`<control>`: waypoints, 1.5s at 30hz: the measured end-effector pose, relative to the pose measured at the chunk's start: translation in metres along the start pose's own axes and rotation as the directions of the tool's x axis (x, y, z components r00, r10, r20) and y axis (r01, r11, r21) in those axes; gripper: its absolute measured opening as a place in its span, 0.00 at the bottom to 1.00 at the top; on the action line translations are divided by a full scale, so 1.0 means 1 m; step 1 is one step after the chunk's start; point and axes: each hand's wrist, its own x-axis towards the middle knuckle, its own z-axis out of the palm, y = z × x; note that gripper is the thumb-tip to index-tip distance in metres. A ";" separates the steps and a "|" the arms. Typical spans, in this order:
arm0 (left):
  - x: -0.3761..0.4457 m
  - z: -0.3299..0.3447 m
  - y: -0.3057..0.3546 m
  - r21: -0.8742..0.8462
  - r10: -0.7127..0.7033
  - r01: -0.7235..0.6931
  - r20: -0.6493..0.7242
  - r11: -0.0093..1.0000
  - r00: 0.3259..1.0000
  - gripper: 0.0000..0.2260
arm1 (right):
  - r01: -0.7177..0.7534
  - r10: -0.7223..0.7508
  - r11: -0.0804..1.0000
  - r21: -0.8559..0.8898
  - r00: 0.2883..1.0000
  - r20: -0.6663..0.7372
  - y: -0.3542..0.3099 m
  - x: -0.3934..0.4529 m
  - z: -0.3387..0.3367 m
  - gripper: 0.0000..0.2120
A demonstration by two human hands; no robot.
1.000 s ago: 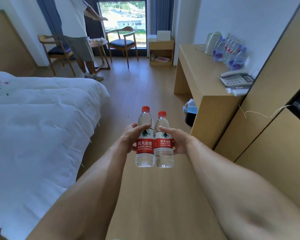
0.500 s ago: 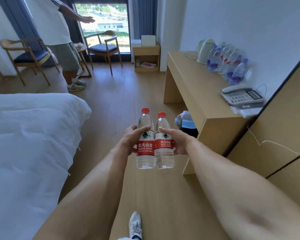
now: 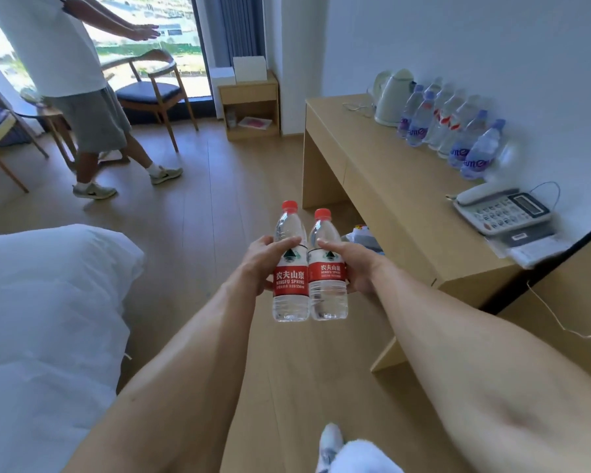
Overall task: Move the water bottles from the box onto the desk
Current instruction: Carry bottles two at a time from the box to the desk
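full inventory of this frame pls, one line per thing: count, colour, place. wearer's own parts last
held bottles: 2, clear with red caps and labels, upright side by side in the hands, above the floor
desk: 1, light wood, right, against the wall
desk bottles: several, blurred so no exact count, clear with purple or red labels, rowed along the wall
kettle: 1, cream, far end of the desk
telephone: 1, white-grey, near end of the desk, on papers
bed: 1, white, left
nightstand: 1, light wood, by the window
chairs: 2, wood with dark seats, by the window
other person: 1, white top, grey shorts, near the chairs
left hand: grips the left bottle
right hand: grips the right bottle
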 end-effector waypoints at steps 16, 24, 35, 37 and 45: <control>0.235 -0.079 0.133 0.032 0.003 0.002 -0.155 0.999 0.988 0.22 | 0.027 -0.028 1.000 0.009 0.986 0.165 -0.197 0.222 0.003 0.22; 0.337 -0.091 0.198 0.018 0.021 -0.018 -0.162 1.000 0.987 0.19 | 0.048 -0.050 0.999 0.015 0.982 0.183 -0.278 0.312 -0.021 0.24; 0.518 -0.062 0.264 0.103 0.020 -0.031 0.112 0.994 0.994 0.20 | 0.069 -0.065 0.984 0.165 0.997 -0.032 -0.339 0.429 -0.085 0.28; 0.551 -0.052 0.284 0.131 0.027 -0.051 0.185 0.990 0.982 0.19 | 0.073 -0.055 0.971 0.227 0.995 -0.085 -0.354 0.444 -0.098 0.27; 0.638 0.018 0.354 0.209 -0.045 -0.066 0.485 0.976 0.874 0.19 | 0.147 0.030 0.923 0.356 0.893 -0.449 -0.380 0.458 -0.159 0.22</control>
